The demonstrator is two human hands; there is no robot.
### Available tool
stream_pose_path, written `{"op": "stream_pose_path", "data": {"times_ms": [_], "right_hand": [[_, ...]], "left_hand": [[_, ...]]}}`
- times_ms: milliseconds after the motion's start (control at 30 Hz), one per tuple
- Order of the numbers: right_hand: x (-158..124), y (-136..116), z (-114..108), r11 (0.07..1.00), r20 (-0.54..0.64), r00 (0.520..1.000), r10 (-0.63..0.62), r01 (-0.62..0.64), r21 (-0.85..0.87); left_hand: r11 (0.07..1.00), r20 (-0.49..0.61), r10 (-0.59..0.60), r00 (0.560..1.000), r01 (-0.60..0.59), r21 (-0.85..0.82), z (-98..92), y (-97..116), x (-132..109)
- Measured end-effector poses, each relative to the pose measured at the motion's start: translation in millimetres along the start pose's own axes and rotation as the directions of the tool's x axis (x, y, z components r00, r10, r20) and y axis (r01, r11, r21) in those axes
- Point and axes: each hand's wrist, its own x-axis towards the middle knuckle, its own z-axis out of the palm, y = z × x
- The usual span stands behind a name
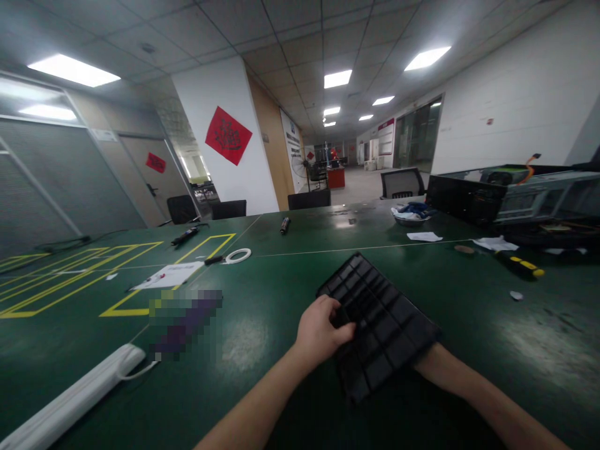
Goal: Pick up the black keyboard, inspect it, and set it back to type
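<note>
A black plastic compartment tray (384,312), divided into a grid of shallow cells, is held tilted above the near part of the table. At its left edge is my left hand (323,328), with the fingers curled at the rim and the thumb over the cells. My right hand (429,359) reaches beneath the tray's right side. Only its wrist and heel show, and the tray hides the fingers. I cannot make out any small items in the cells.
The green table (281,300) carries a white power strip (79,394) at left, paper (171,275), a white tape roll (239,255), and a black cylindrical item (285,225). At right are a bowl (411,217), a yellow-black screwdriver (520,265) and an open computer case (510,194).
</note>
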Motion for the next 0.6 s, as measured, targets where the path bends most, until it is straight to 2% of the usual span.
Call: {"op": "stream_pose_path", "data": {"times_ms": [33, 100, 167, 200, 233, 300, 433, 533, 600], "right_hand": [[2, 0, -1, 0.999, 0.015, 1.000, 0.008, -0.007, -0.035], [5, -1, -4, 0.994, 0.050, 0.998, 0.039, -0.034, -0.101], [7, -2, -5, 0.989, 0.073, 0.994, 0.077, -0.067, -0.133], [7, -1, -6, 0.989, 0.078, 0.993, 0.090, -0.079, -0.127], [7, -1, -7, 0.989, 0.081, 0.992, 0.098, -0.088, -0.121], [7, 0, -7, 0.988, 0.081, 0.991, 0.110, -0.100, -0.114], [7, 1, -7, 0.990, 0.080, 0.990, 0.114, -0.106, -0.095], [6, 1, -7, 0.992, 0.080, 0.992, 0.102, -0.096, -0.080], [6, 1, -7, 0.993, 0.081, 0.992, 0.096, -0.090, -0.077]], "left_hand": [[0.996, -0.051, -0.067, 0.996, 0.070, 0.054, -9.0, -11, 8], [0.946, -0.141, -0.242, 0.960, 0.266, 0.186, -30.6, -38, 26], [0.821, -0.165, -0.437, 0.884, 0.467, 0.327, -52.7, -66, 45], [0.722, -0.177, -0.549, 0.816, 0.571, 0.391, -62.1, -80, 53], [0.677, -0.198, -0.589, 0.783, 0.612, 0.409, -69.8, -92, 60], [0.612, -0.217, -0.644, 0.734, 0.664, 0.430, -78.9, -111, 67], [0.559, -0.227, -0.684, 0.694, 0.698, 0.448, -78.3, -130, 67], [0.541, -0.236, -0.686, 0.689, 0.699, 0.468, -74.8, -133, 67], [0.547, -0.247, -0.663, 0.706, 0.683, 0.484, -74.8, -130, 64]]}}
